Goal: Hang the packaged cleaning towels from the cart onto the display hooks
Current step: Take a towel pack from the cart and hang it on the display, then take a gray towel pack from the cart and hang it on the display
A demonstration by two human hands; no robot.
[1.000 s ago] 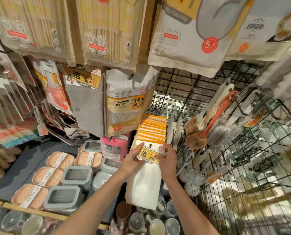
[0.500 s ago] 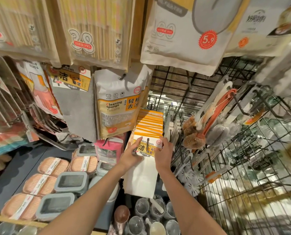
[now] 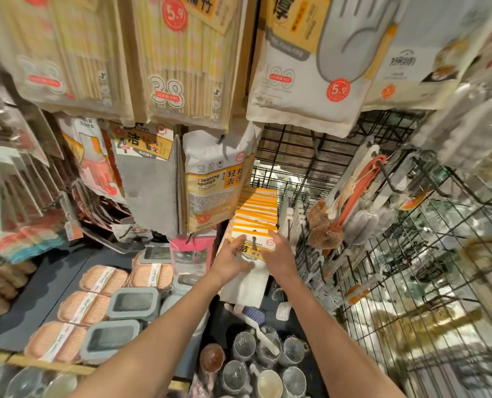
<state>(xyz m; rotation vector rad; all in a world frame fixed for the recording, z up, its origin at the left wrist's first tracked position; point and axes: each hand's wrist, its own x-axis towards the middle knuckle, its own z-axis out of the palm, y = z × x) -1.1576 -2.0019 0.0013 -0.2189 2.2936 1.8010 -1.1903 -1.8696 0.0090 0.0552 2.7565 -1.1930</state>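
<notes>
A packaged cleaning towel (image 3: pixel 253 248), white cloth under a white and orange header card, hangs at the front of a display hook (image 3: pixel 254 243) whose dark tip shows through the card's hole. Behind it several identical towel packs (image 3: pixel 257 209) fill the same hook. My left hand (image 3: pixel 230 261) holds the card's left edge with curled fingers. My right hand (image 3: pixel 279 254) holds its right edge. The towel's white cloth (image 3: pixel 246 288) hangs down between my forearms. No cart shows in the view.
A cleaning sponge bag (image 3: pixel 214 182) and a grey towel pack (image 3: pixel 150 179) hang just left. Brushes and scrubbers (image 3: pixel 345 208) hang on the black wire grid (image 3: pixel 411 282) at right. Lidded boxes (image 3: pixel 132 303) lie on the shelf below, cups (image 3: pixel 256 366) nearer me. Large glove packs (image 3: pixel 310 67) hang overhead.
Both hands have moved forward with the towel pack, sliding its card along the hook toward the packs behind it. The camera has tilted up.
</notes>
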